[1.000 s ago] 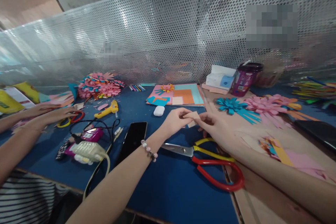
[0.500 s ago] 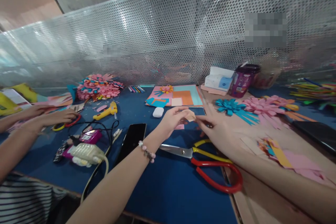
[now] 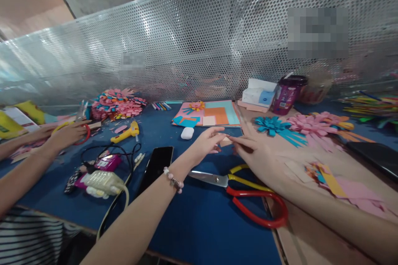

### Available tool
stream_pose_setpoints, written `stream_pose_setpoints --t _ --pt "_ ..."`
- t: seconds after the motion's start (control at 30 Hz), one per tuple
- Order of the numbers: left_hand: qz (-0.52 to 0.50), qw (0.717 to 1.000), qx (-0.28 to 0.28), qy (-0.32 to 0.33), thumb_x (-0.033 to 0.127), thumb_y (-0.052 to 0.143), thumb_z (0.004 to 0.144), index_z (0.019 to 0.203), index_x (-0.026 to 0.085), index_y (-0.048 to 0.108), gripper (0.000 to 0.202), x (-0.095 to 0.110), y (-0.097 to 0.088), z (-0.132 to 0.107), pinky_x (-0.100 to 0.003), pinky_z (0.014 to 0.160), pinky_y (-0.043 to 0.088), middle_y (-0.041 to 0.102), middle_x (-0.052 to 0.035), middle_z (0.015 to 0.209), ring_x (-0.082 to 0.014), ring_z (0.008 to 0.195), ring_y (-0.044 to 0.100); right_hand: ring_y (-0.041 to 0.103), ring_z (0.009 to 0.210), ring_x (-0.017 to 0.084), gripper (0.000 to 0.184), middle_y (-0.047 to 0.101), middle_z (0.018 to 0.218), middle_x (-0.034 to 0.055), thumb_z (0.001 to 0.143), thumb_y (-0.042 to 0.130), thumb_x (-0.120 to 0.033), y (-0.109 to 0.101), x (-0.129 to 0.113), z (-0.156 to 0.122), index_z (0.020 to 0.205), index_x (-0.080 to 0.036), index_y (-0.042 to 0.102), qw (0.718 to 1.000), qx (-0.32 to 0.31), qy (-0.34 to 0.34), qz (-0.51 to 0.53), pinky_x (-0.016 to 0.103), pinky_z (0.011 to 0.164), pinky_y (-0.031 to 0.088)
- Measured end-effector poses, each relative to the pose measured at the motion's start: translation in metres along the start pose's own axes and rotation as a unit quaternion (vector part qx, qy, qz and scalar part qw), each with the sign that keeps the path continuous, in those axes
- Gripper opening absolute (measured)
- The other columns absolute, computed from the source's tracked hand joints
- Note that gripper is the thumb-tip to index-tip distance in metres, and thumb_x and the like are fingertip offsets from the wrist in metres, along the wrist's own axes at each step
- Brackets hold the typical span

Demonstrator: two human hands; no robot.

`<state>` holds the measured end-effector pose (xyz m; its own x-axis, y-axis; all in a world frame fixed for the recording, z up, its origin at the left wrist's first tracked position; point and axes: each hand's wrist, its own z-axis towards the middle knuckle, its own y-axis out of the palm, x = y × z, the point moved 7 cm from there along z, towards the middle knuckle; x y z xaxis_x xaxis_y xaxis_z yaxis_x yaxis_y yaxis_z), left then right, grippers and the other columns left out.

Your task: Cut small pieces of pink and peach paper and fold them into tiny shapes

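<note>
My left hand (image 3: 205,144) and my right hand (image 3: 256,151) meet over the blue table top (image 3: 199,223). Both pinch a small pale pink paper piece (image 3: 224,140) between their fingertips, low over the table. A beaded bracelet (image 3: 173,179) sits on my left wrist. Just in front of my hands lie large scissors (image 3: 248,192) with red and yellow handles, blades pointing left.
A black phone (image 3: 157,163), white earbud case (image 3: 187,133), yellow glue gun (image 3: 127,131) and a tangle of cables lie to the left. Paper flowers (image 3: 118,102), coloured sheets (image 3: 214,114), a tissue box (image 3: 259,95) and a purple tub (image 3: 287,94) stand behind. Another person's hand (image 3: 66,134) lifts scissors at far left.
My hands have lowered the paper piece toward the table, still pinching it together. The other person's hand at far left has raised a pair of scissors off the table.
</note>
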<state>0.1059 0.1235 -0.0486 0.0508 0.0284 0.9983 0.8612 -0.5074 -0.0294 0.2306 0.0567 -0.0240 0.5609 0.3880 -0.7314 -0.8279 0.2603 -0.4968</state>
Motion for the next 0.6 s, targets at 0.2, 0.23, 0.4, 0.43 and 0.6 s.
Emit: stream_pose_setpoints --t 0.2,0.23,0.4,0.43,0.6 --pt "0.059 0.997 -0.011 0.056 0.026 0.052 0.078 0.12 0.022 0.05 0.042 0.013 0.001 -0.006 -0.02 0.057 0.045 0.057 -0.0082 0.117 -0.0058 0.061 0.05 0.06 0.078 0.018 0.028 0.067 0.091 0.0042 0.084 0.049 -0.035 -0.001 0.008 0.0 0.103 -0.022 0.065 0.997 0.007 0.071 0.044 0.029 0.068 0.046" --pt "0.068 0.995 -0.015 0.071 0.025 0.051 0.078 0.121 0.022 0.049 0.043 0.016 0.002 -0.007 -0.02 0.056 0.045 0.057 -0.0083 0.118 -0.006 0.061 0.05 0.06 0.076 0.018 0.029 0.067 0.09 0.004 0.084 0.05 -0.037 0.0 0.013 0.001 0.102 -0.021 0.065 0.995 0.006 0.089 0.052 0.029 0.066 0.046" --pt "0.115 0.985 -0.018 0.128 0.021 0.049 0.08 0.122 0.021 0.049 0.042 0.025 0.005 -0.009 -0.018 0.053 0.042 0.056 -0.0076 0.119 -0.0072 0.065 0.047 0.059 0.073 0.017 0.029 0.067 0.081 0.002 0.083 0.05 -0.043 0.006 0.019 0.003 0.092 -0.021 0.066 0.989 -0.043 0.109 0.089 0.027 0.064 0.044" --pt "0.12 0.983 -0.019 0.137 0.021 0.049 0.08 0.122 0.021 0.049 0.041 0.025 0.006 -0.009 -0.017 0.052 0.041 0.056 -0.0075 0.119 -0.0069 0.064 0.047 0.059 0.073 0.017 0.029 0.067 0.081 0.0019 0.082 0.051 -0.044 0.006 0.019 0.003 0.092 -0.021 0.066 0.988 -0.05 0.112 0.096 0.027 0.064 0.044" --pt "0.089 0.982 -0.003 0.167 0.022 0.054 0.079 0.119 0.021 0.046 0.04 0.025 0.004 -0.007 -0.019 0.057 0.044 0.051 -0.0079 0.123 -0.0072 0.071 0.051 0.058 0.07 0.015 0.029 0.067 0.079 0.003 0.08 0.054 -0.043 0.008 0.023 0.005 0.089 -0.018 0.066 0.98 -0.055 0.146 0.124 0.025 0.061 0.043"
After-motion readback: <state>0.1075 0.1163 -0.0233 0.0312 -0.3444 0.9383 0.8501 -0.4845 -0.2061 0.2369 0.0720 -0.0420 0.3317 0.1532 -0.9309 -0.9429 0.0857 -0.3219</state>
